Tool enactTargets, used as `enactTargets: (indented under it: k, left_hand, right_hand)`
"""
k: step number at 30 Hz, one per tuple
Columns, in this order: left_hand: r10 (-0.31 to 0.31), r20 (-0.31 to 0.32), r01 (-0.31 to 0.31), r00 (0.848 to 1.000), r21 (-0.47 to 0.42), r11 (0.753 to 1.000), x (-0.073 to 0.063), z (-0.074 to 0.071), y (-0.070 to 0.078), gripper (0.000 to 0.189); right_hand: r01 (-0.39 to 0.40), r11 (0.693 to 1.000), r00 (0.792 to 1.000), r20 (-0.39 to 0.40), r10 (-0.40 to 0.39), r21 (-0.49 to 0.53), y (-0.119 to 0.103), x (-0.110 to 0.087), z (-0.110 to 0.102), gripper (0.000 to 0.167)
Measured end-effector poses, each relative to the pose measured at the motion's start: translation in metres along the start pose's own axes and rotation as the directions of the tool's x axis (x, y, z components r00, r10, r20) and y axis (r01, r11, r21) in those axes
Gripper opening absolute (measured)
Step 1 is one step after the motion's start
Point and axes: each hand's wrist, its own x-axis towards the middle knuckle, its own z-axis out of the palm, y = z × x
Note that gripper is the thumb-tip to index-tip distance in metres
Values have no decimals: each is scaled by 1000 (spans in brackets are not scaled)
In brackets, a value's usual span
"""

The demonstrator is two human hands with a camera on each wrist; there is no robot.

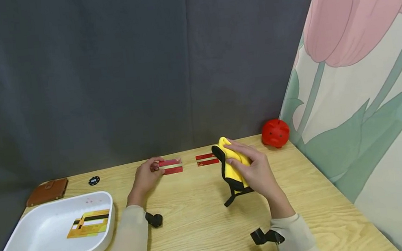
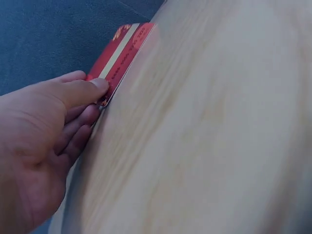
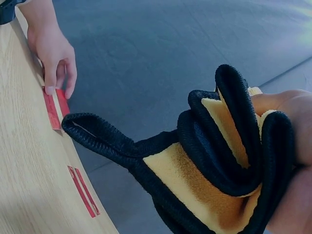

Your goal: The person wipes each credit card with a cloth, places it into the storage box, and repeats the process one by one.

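My left hand [image 1: 145,181] pinches the near end of a red bank card [image 1: 172,170] with a pale gold stripe, at the table's back edge. The thumb lies on top of the card [image 2: 124,56] in the left wrist view, where printed digits show along one side. My right hand [image 1: 259,171] grips a folded yellow cloth [image 1: 232,174] with black edging, raised over the table. A black hanging loop [image 3: 100,136] sticks out from the cloth in the right wrist view. Just left of the cloth, a second red striped card [image 1: 206,156] lies flat on the wood.
At the left stands a white tray [image 1: 47,235] holding yellow-orange cards [image 1: 90,224]. Behind it lie a brown wallet [image 1: 47,191] and a black poker chip [image 1: 94,180]. A red piggy bank [image 1: 275,133] sits at the back right corner. A dark curtain [image 1: 137,75] borders the table's back.
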Motion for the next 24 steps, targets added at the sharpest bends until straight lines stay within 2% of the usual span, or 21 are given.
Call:
enactTargets:
  k: [4, 7, 10, 13, 16, 19, 24]
  left_hand:
    - [16, -21, -18, 1000, -91, 996, -8, 0, 5, 32]
    - [36, -59, -48, 998, -219, 974, -13, 3, 16, 31]
    - [46, -112, -78, 993, -298, 951, -19, 10, 34, 26]
    - [25, -140, -69, 990, -314, 947, -30, 14, 57, 20]
    - [5, -147, -53, 989, -328, 943, -43, 15, 73, 19]
    - [-18, -169, -46, 985, -368, 929, -58, 10, 83, 21]
    - [-28, -230, -77, 973, -435, 897, -82, 1, 92, 22]
  right_hand:
    - [-4, 1000, 1000, 6, 4, -13, 1, -1, 1, 39]
    - [-3, 1000, 1000, 15, 3, -16, 2, -1, 1, 39]
    - [-1, 1000, 1000, 21, 2, -20, 3, -1, 0, 39]
    - [0, 1000, 1000, 20, 0, -23, 2, -1, 0, 40]
    - [1, 1000, 1000, 14, -1, -12, 0, -1, 0, 40]
    - [10, 1000, 1000, 14, -10, -6, -3, -1, 1, 40]
    - [42, 999, 999, 23, -42, 6, -9, -3, 7, 39]
